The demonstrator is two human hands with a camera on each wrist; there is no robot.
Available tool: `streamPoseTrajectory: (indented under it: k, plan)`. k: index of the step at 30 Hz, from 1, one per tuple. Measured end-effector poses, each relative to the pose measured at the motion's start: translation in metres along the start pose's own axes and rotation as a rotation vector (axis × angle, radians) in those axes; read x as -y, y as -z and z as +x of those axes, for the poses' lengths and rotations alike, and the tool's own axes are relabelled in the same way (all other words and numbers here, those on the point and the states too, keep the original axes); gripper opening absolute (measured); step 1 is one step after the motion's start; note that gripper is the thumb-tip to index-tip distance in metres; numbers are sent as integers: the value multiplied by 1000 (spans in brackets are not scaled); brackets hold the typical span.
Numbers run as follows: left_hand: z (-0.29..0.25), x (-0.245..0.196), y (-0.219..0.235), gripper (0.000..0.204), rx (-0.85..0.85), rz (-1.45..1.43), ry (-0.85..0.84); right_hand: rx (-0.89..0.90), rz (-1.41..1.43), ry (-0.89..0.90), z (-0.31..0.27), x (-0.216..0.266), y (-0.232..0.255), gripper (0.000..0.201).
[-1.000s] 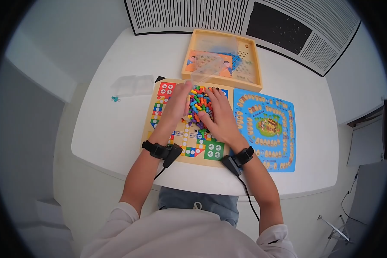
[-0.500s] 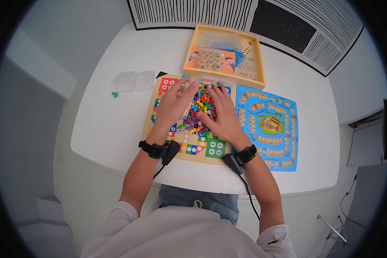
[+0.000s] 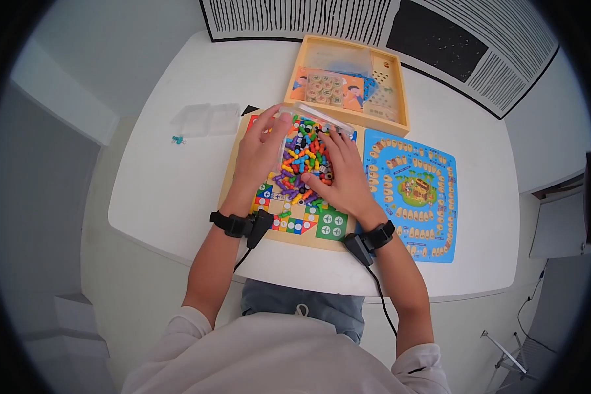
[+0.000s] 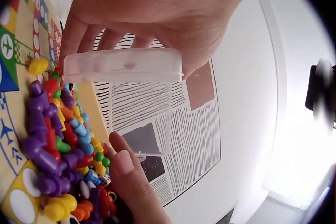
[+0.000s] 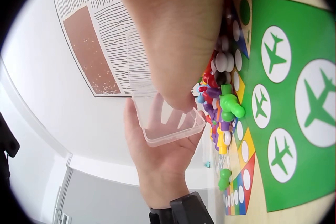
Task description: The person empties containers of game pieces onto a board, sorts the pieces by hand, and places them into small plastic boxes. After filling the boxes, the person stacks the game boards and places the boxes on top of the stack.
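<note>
From where I stand, the person bends over a white table, both hands at a heap of small coloured game pieces. The left hand grips a clear plastic box, thumb on one side and fingers on the other, as the left wrist view shows. The box is tilted at the heap's left side; in the head view a clear edge also crosses just beyond the pieces, between the hands.

The right hand lies along the heap's right edge, fingers loosely extended and thumb reaching toward the middle; it grasps nothing that I can see. Its fingertips seem to meet the pieces, though I cannot tell how firmly.

The pieces, purple, red, yellow, green, blue and orange, lie between the two hands on a printed game board. A green piece stands near the board's coloured track, apart from the rest.

Right of that board lies a blue board. Beyond it sits a wooden tray with an orange booklet and a case of round discs. Away to the left are a clear container and teal clips.
</note>
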State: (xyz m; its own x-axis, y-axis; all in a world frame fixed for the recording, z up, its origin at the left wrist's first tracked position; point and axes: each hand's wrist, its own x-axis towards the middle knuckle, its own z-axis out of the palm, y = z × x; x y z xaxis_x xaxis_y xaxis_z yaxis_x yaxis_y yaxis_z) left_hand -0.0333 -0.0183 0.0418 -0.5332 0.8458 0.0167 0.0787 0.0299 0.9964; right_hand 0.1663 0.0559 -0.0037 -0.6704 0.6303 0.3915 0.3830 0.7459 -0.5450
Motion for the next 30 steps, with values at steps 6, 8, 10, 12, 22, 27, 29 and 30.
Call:
streamPoseTrajectory:
  k: [6, 8, 10, 12, 22, 27, 29, 30]
  plan:
    - [5, -5, 12, 72, -29, -140, 110, -8, 4, 10, -1, -2, -1, 91]
    - [5, -9, 17, 79, -22, -335, 150, -27, -8, 45, -1, 4, 3, 87]
    - [6, -10, 25, 81, -34, -456, 171, -44, -14, 80, -3, 16, 12, 82]
    - [9, -8, 34, 83, -44, -580, 187, 73, 2, 362, -10, 36, 29, 70]
    - [16, 3, 48, 77, 3, -873, 211, 158, -151, 655, -39, 57, -2, 21]
    - [30, -9, 59, 81, 51, -1048, 394, 185, -285, 550, -32, 41, 3, 25]
    - [45, -19, 66, 93, 107, -935, 403, 157, -301, 512, -28, 38, 11, 30]
    - [54, -25, 72, 93, 103, -931, 395, 192, -183, 455, -28, 40, 21, 36]
